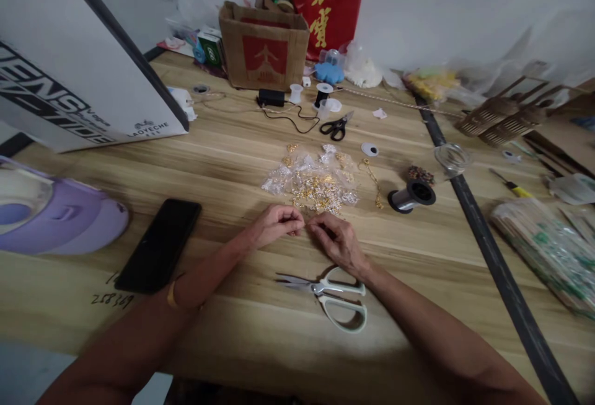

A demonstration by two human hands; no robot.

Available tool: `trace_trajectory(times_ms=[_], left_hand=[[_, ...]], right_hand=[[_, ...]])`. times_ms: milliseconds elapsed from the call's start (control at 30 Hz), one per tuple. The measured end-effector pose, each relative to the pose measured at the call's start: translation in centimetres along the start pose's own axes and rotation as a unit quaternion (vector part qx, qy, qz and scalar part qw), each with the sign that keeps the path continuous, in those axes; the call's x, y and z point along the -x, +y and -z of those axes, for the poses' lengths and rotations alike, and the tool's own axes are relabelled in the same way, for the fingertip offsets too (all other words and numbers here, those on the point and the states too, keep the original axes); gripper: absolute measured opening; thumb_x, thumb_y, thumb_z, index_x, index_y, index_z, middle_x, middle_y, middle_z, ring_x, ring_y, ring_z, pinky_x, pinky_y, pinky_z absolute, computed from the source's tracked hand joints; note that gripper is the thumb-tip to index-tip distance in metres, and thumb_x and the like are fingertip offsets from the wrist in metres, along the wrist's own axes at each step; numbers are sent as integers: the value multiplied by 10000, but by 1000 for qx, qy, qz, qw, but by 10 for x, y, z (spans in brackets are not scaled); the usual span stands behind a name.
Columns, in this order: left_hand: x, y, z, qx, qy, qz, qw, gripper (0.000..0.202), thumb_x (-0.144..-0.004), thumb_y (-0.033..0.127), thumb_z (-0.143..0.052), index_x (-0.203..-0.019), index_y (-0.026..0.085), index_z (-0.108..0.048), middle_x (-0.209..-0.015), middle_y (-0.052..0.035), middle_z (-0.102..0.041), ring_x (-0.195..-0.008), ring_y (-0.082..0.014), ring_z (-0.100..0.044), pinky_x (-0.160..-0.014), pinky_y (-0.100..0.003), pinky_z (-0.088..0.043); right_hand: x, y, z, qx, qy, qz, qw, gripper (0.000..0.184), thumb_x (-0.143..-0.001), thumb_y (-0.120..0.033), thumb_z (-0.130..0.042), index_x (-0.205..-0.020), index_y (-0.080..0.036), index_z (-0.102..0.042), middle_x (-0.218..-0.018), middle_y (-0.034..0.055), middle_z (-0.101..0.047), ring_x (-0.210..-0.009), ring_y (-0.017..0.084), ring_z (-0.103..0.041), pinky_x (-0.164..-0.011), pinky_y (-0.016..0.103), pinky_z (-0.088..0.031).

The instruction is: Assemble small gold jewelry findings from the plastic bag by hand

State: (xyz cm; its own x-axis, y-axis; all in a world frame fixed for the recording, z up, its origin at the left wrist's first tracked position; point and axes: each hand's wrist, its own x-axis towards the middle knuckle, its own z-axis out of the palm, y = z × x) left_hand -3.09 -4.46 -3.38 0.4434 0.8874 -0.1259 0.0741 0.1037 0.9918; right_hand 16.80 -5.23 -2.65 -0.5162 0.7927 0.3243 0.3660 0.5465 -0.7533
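My left hand (276, 226) is closed in a pinch, and a small reddish-gold bit shows under its fingers, too small to name. Close beside it, my right hand (338, 239) has its fingers pressed together, with the fingertips almost meeting the left ones. What the right fingers hold, if anything, I cannot make out. Just beyond both hands lies a pile of small gold and silver jewelry pieces (320, 191) with clear plastic bags (292, 172). White-handled scissors (341, 290) lie slightly open below my right hand. A thin gold chain (373, 185) rests right of the pile.
A black phone (160, 244) and a purple visor (69, 216) lie at left, under a large white box (93, 70). Black scissors (337, 127) and a wire spool (411, 196) stand beyond the hands. A paper bag (263, 48) is at the back.
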Motion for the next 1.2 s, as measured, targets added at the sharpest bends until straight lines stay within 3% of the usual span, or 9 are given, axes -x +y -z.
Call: trace_trajectory(times_ms=[433, 1200], left_hand=[[-2, 0, 0, 25, -5, 13, 1000, 242, -737, 349, -657, -739, 113, -600, -638, -7, -608, -606, -92, -547, -614, -210, -448], [-1, 3, 0, 25, -10, 14, 1000, 236, -741, 342, -659, -745, 113, -600, -647, -9, -610, -613, -94, -552, -621, -211, -455]], right_hand=[[0, -2, 1, -1, 12, -14, 1000, 171, -901, -254, -473, -850, -172, -615, -745, 36, -622, -655, 135, -554, -619, 240, -435], [-1, -3, 1, -8, 1, -3, 1000, 147, -897, -213, -482, -846, -174, -614, -747, 30, -612, -675, 136, -552, -647, 241, -434]])
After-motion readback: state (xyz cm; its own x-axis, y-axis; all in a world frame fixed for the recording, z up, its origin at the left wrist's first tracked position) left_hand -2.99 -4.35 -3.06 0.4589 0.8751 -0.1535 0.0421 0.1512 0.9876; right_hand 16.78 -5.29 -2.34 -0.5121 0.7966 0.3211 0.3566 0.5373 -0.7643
